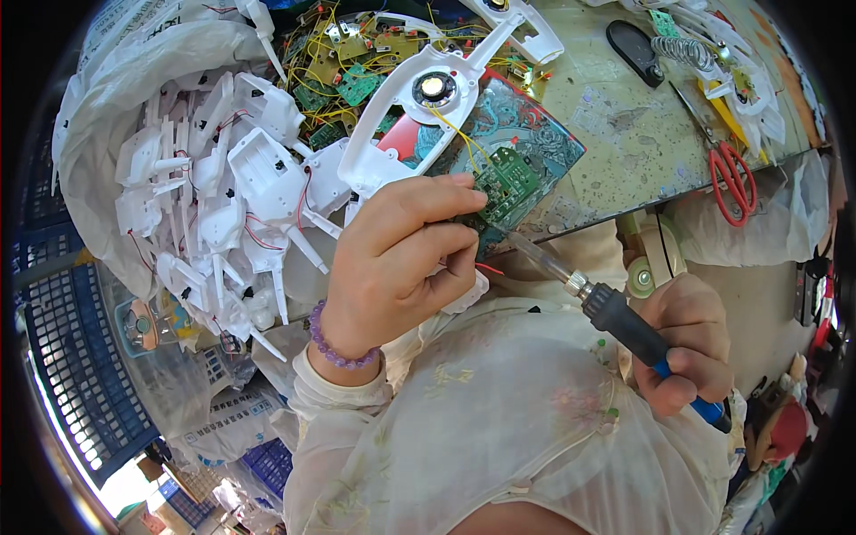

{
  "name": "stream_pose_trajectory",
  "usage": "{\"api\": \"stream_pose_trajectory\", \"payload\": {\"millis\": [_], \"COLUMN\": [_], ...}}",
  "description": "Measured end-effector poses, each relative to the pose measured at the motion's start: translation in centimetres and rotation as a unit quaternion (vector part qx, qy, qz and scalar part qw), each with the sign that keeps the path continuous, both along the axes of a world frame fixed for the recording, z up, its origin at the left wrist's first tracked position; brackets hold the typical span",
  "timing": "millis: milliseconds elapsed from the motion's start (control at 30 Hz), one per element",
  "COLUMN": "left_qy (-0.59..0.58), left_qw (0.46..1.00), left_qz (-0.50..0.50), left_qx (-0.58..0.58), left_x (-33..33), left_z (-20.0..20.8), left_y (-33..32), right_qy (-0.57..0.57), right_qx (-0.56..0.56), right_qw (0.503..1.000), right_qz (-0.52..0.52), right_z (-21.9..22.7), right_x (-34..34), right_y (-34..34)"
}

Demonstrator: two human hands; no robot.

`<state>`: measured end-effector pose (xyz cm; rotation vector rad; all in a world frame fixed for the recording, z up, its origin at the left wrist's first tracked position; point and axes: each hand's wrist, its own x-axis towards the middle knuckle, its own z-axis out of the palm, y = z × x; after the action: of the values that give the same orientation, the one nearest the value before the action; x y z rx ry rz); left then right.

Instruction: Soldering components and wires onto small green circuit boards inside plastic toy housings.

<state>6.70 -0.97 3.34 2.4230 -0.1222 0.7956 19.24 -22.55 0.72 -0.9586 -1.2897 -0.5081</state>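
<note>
My right hand [687,343] is wrapped round the blue and black handle of a soldering iron [624,325]. Its tip points up and left, at the lower edge of a green circuit board [513,185]. Fingers of my left hand [406,254] close on the left edge of that board. Yellow wires run from the board to a round speaker [433,87] set in a white plastic housing [361,147] with a looped frame. Below the board, a short red wire shows near my left fingers. Whether the iron's tip touches the board I cannot tell.
A large white bag [76,160] on the left holds many white plastic housings [267,174]. Behind lies a heap of circuit boards [357,85] with yellow wires. Red-handled scissors [733,183], a metal spring [685,53] and a black oval part [635,52] lie on the worn table [615,152].
</note>
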Motion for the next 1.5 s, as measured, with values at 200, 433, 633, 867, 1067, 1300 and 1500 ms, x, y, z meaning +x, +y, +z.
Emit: {"api": "stream_pose_trajectory", "payload": {"millis": [200, 433, 633, 867, 1067, 1300, 1500], "left_qy": [-0.009, 0.002, -0.001, 0.001, -0.002, -0.002, -0.001], "left_qw": [1.000, 1.000, 1.000, 1.000, 1.000, 1.000, 1.000], "left_qz": [-0.011, -0.006, -0.008, -0.001, 0.002, 0.002, 0.003], "left_qx": [0.016, 0.003, -0.001, 0.001, 0.000, 0.003, 0.003], "left_x": [0.1, 0.0, 0.2, 0.0, -0.1, 0.0, 0.0], "left_z": [0.0, 0.0, -0.1, 0.1, -0.1, 0.0, -0.1], "left_y": [0.2, 0.0, 0.0, 0.0, 0.0, -0.1, -0.1], "right_qy": [0.001, -0.012, 0.027, 0.044, 0.054, 0.011, 0.017], "right_qx": [-0.021, -0.009, -0.078, -0.118, -0.086, -0.017, 0.001], "right_qw": [1.000, 1.000, 0.996, 0.990, 0.993, 0.999, 0.999], "right_qz": [-0.005, 0.000, -0.037, -0.061, -0.068, -0.025, -0.052], "right_z": [-0.1, 0.2, 2.0, 2.5, 0.9, 0.2, 0.0], "right_x": [-0.1, -0.1, -0.9, -0.8, -1.3, -0.8, -0.6], "right_y": [0.0, 0.2, -0.1, 0.2, 0.0, -0.3, -0.7]}}
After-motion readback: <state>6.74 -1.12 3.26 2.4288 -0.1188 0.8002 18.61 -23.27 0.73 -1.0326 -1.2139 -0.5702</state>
